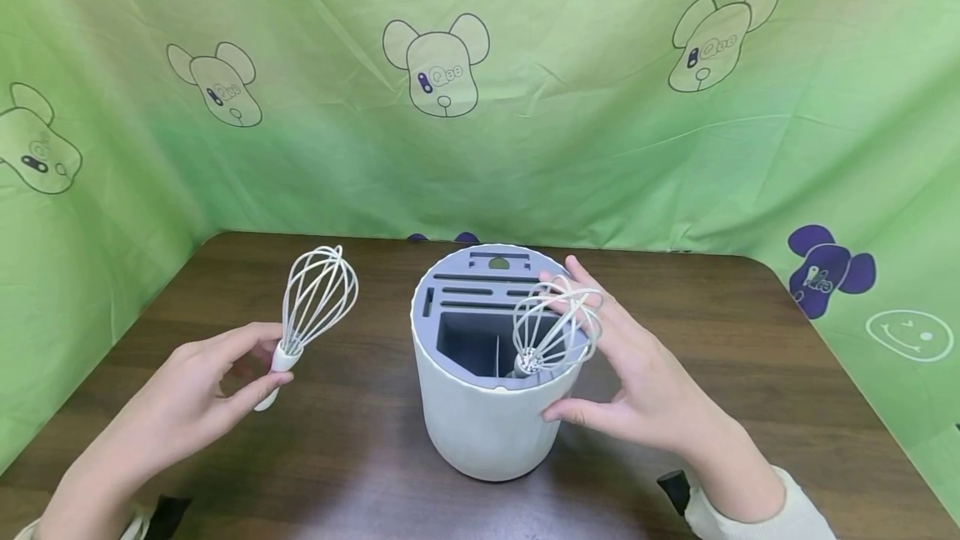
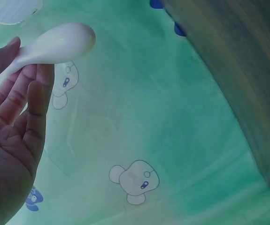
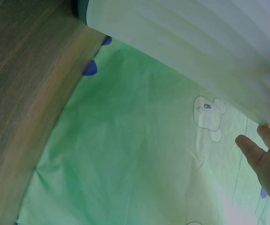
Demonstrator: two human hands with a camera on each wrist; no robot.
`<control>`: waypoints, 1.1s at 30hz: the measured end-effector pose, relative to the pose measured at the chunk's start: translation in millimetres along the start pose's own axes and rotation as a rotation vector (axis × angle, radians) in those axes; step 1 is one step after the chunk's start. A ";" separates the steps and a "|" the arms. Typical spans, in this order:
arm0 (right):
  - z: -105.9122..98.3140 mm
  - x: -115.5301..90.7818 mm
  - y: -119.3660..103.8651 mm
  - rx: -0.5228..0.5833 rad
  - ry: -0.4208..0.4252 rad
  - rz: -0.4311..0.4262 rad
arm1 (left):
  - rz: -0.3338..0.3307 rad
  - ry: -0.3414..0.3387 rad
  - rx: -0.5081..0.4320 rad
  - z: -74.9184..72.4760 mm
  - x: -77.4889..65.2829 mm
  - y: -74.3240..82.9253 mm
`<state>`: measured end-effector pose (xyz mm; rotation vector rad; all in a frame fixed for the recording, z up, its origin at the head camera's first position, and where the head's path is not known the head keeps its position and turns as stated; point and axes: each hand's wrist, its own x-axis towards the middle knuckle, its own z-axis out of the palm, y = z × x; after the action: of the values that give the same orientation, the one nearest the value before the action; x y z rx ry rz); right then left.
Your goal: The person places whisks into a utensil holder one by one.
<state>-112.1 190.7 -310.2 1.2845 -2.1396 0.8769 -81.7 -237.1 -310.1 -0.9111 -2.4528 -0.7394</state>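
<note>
My left hand (image 1: 198, 386) pinches a whisk (image 1: 321, 294) between thumb and fingers at the top of its white handle (image 2: 62, 44), wires pointing up. It is held to the left of a round white utensil holder (image 1: 491, 423) with a grey slotted top. Another whisk (image 1: 558, 323) stands in the front compartment of the holder, handle down and wires above the rim. My right hand (image 1: 637, 373) is spread at the holder's right side, thumb by its front wall and fingers partly behind that whisk's wires. In the right wrist view the fingertips are right at the holder's wall.
The holder stands on a dark brown wooden table (image 1: 337, 457). Narrow slots (image 1: 480, 277) run across the back of its top. A green curtain (image 1: 525, 173) with cartoon bear heads hangs behind the table and along its sides.
</note>
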 end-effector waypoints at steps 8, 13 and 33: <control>0.3 -0.4 0.7 0.007 -0.001 -0.002 | 0.038 0.042 -0.006 2.3 12.1 -1.1; 1.1 -0.6 0.8 0.013 0.004 -0.001 | 0.040 0.057 -0.046 4.7 21.2 0.1; 0.8 0.1 1.4 0.002 0.009 -0.008 | 0.176 0.167 -0.107 13.3 49.4 16.0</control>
<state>-113.5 190.5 -311.1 1.2868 -2.1261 0.8795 -107.7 -195.7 -288.1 -1.0450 -2.1749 -0.8531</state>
